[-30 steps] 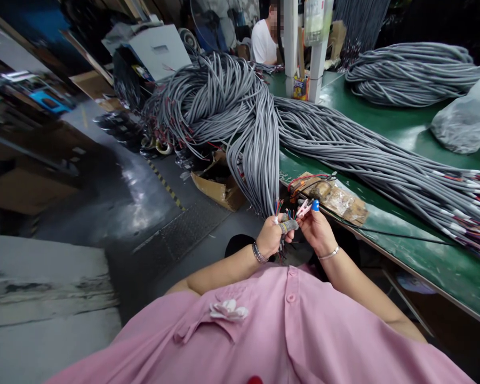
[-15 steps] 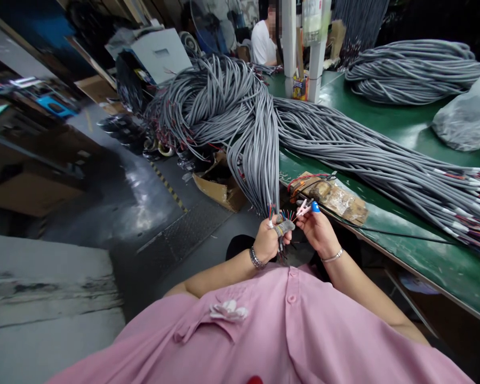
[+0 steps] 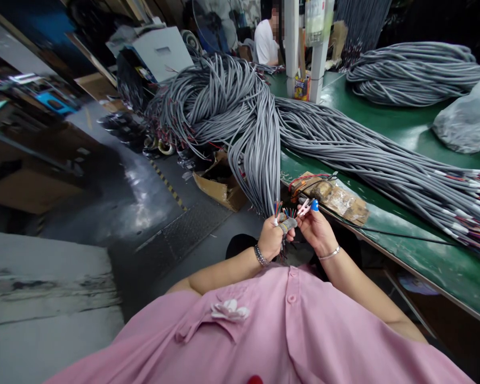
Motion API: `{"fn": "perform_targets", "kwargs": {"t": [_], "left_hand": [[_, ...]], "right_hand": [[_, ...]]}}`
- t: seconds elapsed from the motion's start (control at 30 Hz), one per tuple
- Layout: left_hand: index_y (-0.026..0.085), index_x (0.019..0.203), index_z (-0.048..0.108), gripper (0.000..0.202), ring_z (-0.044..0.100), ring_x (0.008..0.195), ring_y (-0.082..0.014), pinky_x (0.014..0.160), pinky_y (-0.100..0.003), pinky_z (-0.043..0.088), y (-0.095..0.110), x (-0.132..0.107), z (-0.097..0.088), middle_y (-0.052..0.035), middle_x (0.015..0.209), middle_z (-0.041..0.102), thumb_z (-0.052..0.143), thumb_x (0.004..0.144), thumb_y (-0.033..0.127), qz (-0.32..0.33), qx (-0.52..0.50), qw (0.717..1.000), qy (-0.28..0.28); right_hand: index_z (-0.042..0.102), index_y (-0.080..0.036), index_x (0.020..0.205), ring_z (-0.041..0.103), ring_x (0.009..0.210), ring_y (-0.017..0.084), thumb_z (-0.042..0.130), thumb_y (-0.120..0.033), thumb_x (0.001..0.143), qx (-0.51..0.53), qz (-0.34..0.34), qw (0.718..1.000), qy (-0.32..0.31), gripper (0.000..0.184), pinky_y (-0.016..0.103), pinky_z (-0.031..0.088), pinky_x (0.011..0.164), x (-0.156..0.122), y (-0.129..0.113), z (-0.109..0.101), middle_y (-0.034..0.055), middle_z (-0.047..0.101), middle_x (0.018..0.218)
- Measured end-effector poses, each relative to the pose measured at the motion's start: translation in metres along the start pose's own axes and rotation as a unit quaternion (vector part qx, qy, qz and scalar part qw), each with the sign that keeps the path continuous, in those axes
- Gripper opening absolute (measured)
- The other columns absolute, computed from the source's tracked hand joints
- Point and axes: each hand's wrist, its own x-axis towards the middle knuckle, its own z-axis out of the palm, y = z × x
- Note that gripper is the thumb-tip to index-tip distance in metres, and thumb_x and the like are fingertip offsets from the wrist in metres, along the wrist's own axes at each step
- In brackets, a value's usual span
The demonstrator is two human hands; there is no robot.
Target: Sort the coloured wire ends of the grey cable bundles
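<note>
Close to my lap, my left hand [image 3: 271,240] is closed round the end of a grey cable, where thin coloured wires [image 3: 289,213] fan out. A grey cover sits on one of its fingers. Facing it, my right hand [image 3: 319,233] wears a blue cap [image 3: 314,205] on the thumb and pinches a small pink clip-like tool [image 3: 303,208] beside the wire ends. Whether the tool touches a wire I cannot tell. The thick bundle of grey cables [image 3: 260,144] hangs over the table edge down to my left hand.
More grey cables [image 3: 364,144] stretch across the green table [image 3: 408,261], with a coil [image 3: 416,72] and a plastic bag [image 3: 466,120] behind. A taped wooden block [image 3: 340,200] lies at the near edge. Below stands an open cardboard box [image 3: 220,184]. A person [image 3: 266,42] sits beyond.
My left hand has shifted slightly right with the cable end, closer to my right hand. My right hand keeps its pinch on the pink tool.
</note>
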Motion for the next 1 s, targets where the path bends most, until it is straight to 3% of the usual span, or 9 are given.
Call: {"fn": "perform_targets", "kwargs": {"t": [0.27,0.43,0.53,0.6,0.7,0.8,0.9,1.0], "left_hand": [[0.015,0.066,0.056,0.036,0.05,0.041,-0.0084,0.043,-0.022,0.041,0.001,-0.003,-0.008,0.0013,0.051,0.059,0.076,0.067,0.044,0.001,0.013,0.999,-0.03],[0.011,0.074,0.067,0.037,0.065,0.059,-0.0155,0.061,-0.028,0.052,0.011,-0.006,-0.023,-0.0074,0.067,0.069,0.074,0.069,0.047,-0.017,-0.012,0.992,-0.123],[0.011,0.082,0.071,0.041,0.069,0.074,-0.0199,0.069,-0.03,0.053,0.017,-0.008,-0.032,-0.0115,0.081,0.073,0.071,0.071,0.05,-0.003,-0.055,0.99,-0.127],[0.012,0.082,0.071,0.04,0.069,0.074,-0.0193,0.063,-0.027,0.051,0.019,-0.009,-0.035,-0.0117,0.084,0.074,0.071,0.07,0.05,0.002,-0.068,0.992,-0.109],[0.012,0.076,0.068,0.035,0.063,0.059,-0.0122,0.047,-0.02,0.036,0.02,-0.013,-0.039,-0.0096,0.082,0.074,0.073,0.07,0.046,0.012,-0.046,0.996,-0.078],[0.012,0.074,0.067,0.034,0.057,0.051,-0.0082,0.044,-0.019,0.029,0.021,-0.018,-0.042,-0.007,0.077,0.073,0.073,0.072,0.045,0.033,-0.042,0.996,-0.066],[0.012,0.075,0.066,0.033,0.056,0.051,-0.0075,0.044,-0.019,0.029,0.023,-0.026,-0.046,-0.0055,0.074,0.071,0.074,0.073,0.044,0.074,-0.065,0.993,-0.065],[0.012,0.077,0.067,0.035,0.055,0.049,-0.0071,0.044,-0.019,0.03,0.026,-0.035,-0.048,-0.0048,0.074,0.07,0.076,0.071,0.045,0.084,-0.088,0.991,-0.06]], "right_hand": [[0.066,-0.022,0.083,0.064,0.071,0.014,0.065,-0.068,0.074,0.001,0.037,0.999,-0.016,0.047,0.026,0.054,0.062,-0.007,-0.001,-0.006,0.0022,0.071,0.085],[0.065,-0.023,0.08,0.063,0.068,0.014,0.069,-0.063,0.074,-0.033,0.049,0.998,-0.012,0.041,0.025,0.052,0.06,-0.015,-0.007,-0.014,0.0012,0.07,0.08],[0.067,-0.022,0.084,0.062,0.068,0.013,0.069,-0.06,0.077,-0.076,0.036,0.996,-0.008,0.038,0.024,0.052,0.06,-0.022,-0.008,-0.019,0.0019,0.07,0.083],[0.069,-0.021,0.086,0.062,0.068,0.012,0.068,-0.058,0.078,-0.104,0.025,0.994,-0.007,0.038,0.024,0.052,0.06,-0.026,-0.007,-0.022,0.0028,0.071,0.084],[0.071,-0.021,0.089,0.06,0.067,0.012,0.07,-0.053,0.078,-0.136,0.013,0.991,-0.004,0.034,0.023,0.051,0.059,-0.032,-0.005,-0.026,0.0025,0.07,0.083],[0.071,-0.022,0.092,0.058,0.065,0.011,0.07,-0.045,0.08,-0.167,0.011,0.986,-0.01,0.025,0.022,0.05,0.058,-0.04,-0.001,-0.024,0.001,0.069,0.083],[0.07,-0.022,0.091,0.058,0.063,0.011,0.071,-0.042,0.08,-0.199,0.038,0.978,-0.056,0.023,0.023,0.05,0.058,-0.045,0.011,-0.016,0.0019,0.07,0.083],[0.069,-0.02,0.091,0.06,0.065,0.013,0.072,-0.044,0.079,-0.248,0.112,0.949,-0.157,0.027,0.027,0.051,0.062,-0.037,0.039,-0.01,0.0034,0.07,0.084]]}}
